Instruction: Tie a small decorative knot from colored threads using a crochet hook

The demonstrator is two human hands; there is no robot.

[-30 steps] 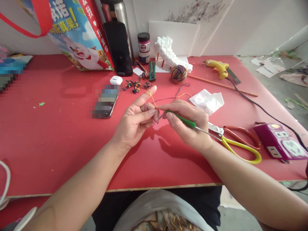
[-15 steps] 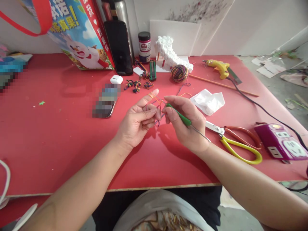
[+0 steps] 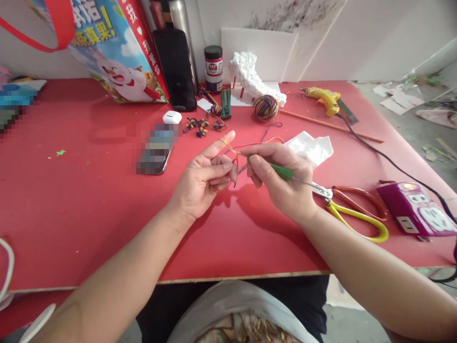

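My left hand (image 3: 205,178) pinches the multicoloured yarn (image 3: 236,164) between thumb and fingers, and an orange strand loops round its raised index finger. In my right hand (image 3: 283,178) is a green-handled crochet hook (image 3: 282,170), held like a pen. The hook's working tip meets the yarn near my left fingers; its other metal end sticks out past my right palm. A strand runs back over the table to the ball of yarn (image 3: 266,107). Several small knotted yarn pieces (image 3: 202,127) lie beyond my left hand.
Scissors (image 3: 352,205) and a purple power block (image 3: 416,209) lie right of my right forearm. Farther back are a crumpled tissue (image 3: 312,148), a yellow glue gun (image 3: 323,99) and a thin wooden stick (image 3: 332,126). A phone (image 3: 157,150) and white earbud case (image 3: 172,117) rest at left.
My right hand has shifted slightly right and turned, so the hook lies flatter with its tip at the orange loop. My left hand stays almost in place.
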